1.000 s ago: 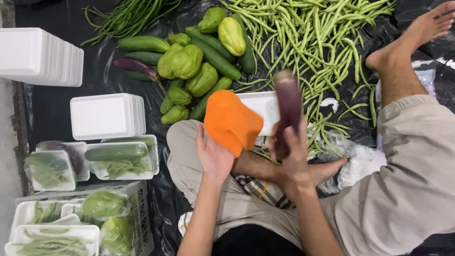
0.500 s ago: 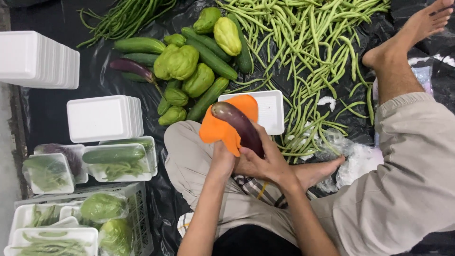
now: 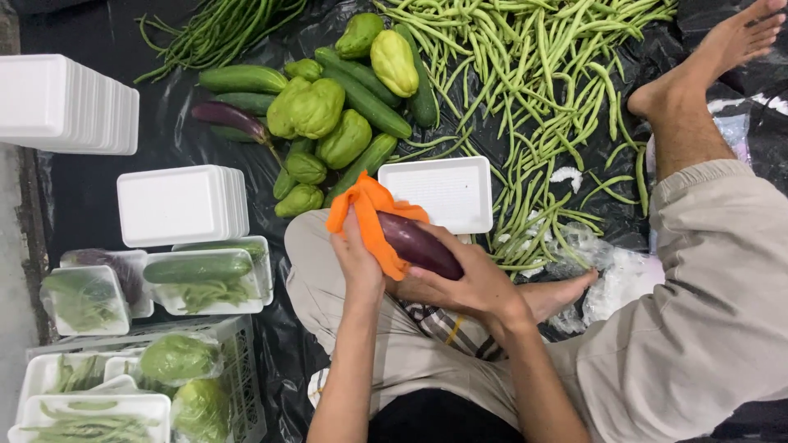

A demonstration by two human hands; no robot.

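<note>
My right hand (image 3: 468, 283) grips a dark purple eggplant (image 3: 419, 244) from below, holding it slanted over my lap. My left hand (image 3: 357, 258) presses an orange cloth (image 3: 369, 217) around the eggplant's upper left end. Just beyond the cloth lies an empty white foam tray (image 3: 443, 193) on the black plastic sheet (image 3: 172, 139). I sit cross-legged, my bare foot (image 3: 562, 295) to the right of the hands.
A pile of chayotes (image 3: 316, 111), cucumbers (image 3: 365, 102) and another eggplant (image 3: 230, 117) lies ahead, green beans (image 3: 542, 90) to the right. Stacks of white foam trays (image 3: 180, 205) stand left. Wrapped vegetable packs (image 3: 201, 275) and a white crate (image 3: 238, 369) sit near left.
The eggplant came down from upright in my right hand to slanted over my lap. My left hand closed the orange cloth onto its end.
</note>
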